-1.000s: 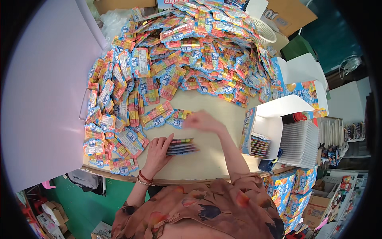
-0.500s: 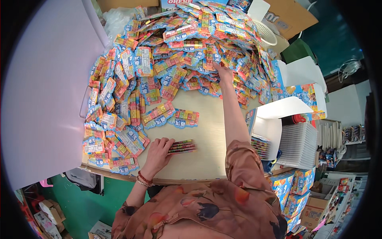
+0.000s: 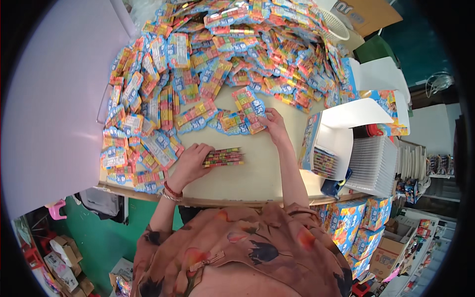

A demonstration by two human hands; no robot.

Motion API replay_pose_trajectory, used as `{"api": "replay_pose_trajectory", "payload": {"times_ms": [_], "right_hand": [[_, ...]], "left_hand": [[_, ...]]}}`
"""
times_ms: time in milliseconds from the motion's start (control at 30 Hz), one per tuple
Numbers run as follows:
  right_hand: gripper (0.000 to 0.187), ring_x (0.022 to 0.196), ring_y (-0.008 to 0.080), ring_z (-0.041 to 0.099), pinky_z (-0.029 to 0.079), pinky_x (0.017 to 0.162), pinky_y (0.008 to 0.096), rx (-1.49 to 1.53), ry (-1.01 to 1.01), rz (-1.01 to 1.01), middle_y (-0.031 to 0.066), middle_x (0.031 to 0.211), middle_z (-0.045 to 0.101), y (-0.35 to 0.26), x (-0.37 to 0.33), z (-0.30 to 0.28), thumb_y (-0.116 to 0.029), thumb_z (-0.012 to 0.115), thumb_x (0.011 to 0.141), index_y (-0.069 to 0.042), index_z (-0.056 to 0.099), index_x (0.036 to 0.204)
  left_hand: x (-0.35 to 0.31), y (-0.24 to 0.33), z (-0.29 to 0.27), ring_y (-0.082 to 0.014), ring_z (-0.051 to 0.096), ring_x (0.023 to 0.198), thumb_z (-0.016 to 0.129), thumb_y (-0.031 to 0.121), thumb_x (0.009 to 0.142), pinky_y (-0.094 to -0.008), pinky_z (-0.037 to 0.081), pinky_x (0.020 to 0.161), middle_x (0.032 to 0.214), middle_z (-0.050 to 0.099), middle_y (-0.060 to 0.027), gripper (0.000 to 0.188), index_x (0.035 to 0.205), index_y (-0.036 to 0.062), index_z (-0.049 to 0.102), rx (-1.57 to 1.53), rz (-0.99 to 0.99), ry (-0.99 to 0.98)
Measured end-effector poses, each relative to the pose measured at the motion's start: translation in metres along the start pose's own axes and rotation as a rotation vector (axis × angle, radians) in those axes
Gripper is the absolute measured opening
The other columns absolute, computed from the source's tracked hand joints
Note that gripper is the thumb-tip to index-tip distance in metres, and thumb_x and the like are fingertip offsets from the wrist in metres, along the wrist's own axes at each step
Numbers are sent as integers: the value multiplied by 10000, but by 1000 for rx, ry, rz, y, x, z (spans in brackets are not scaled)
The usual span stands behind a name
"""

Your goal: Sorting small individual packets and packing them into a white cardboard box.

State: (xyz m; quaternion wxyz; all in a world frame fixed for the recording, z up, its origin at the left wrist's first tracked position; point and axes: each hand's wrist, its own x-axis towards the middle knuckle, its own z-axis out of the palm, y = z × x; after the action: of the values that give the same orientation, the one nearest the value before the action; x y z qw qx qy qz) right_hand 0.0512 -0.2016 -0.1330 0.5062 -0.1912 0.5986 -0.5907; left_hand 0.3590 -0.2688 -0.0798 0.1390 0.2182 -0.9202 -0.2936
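My left hand (image 3: pixel 192 161), near the front of the table, is closed on one end of a small stack of candy packs (image 3: pixel 223 157), which stand on edge side by side. In my right hand (image 3: pixel 273 124) is a single flat candy pack (image 3: pixel 249 109), yellow and red with a blue scalloped edge, pinched by its lower end. Beneath that pack, partly covered by it, another candy pack lies on the table. Just left of these, a loose candy pack (image 3: pixel 196 117) rests flat. Behind both hands spreads a big heap of the same packs (image 3: pixel 237 44).
An open white-and-blue display box (image 3: pixel 330 143) with packs standing inside is at the right, beside a stack of clear plastic trays (image 3: pixel 371 163). Blue cartons (image 3: pixel 346 222) are piled below the table edge. A pale panel (image 3: pixel 54 99) stands along the left.
My right hand has come back from the heap toward me with one candy pack in it. The stack in my left hand has tilted, showing more of its faces.
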Motion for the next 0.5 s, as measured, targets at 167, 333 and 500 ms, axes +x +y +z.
{"api": "replay_pose_trajectory", "payload": {"times_ms": [167,333,500], "right_hand": [[290,833,154,662,554,634,267,-109,2,-39,82,973,667,17,-30,16,-52,610,882,-45,466,1134],[289,797,106,636,523,643,232,-174,-115,-143,60,950,654,21,-42,6,-28,586,881,-37,492,1154],[243,778,97,612,495,710,231,-699,-369,-312,27,983,631,-59,-24,0,1,577,843,-15,571,1086]], "left_hand": [[-13,17,9,-270,539,844,765,133,641,-362,477,755,955,574,-64,452,1037,74,554,-33,6,-32],[-22,27,13,-267,535,873,755,112,640,-354,475,773,984,566,-60,466,1055,78,546,-37,11,-56],[-31,32,13,-265,528,894,743,88,634,-355,471,789,986,559,-56,488,1077,89,539,-54,49,-100]]}}
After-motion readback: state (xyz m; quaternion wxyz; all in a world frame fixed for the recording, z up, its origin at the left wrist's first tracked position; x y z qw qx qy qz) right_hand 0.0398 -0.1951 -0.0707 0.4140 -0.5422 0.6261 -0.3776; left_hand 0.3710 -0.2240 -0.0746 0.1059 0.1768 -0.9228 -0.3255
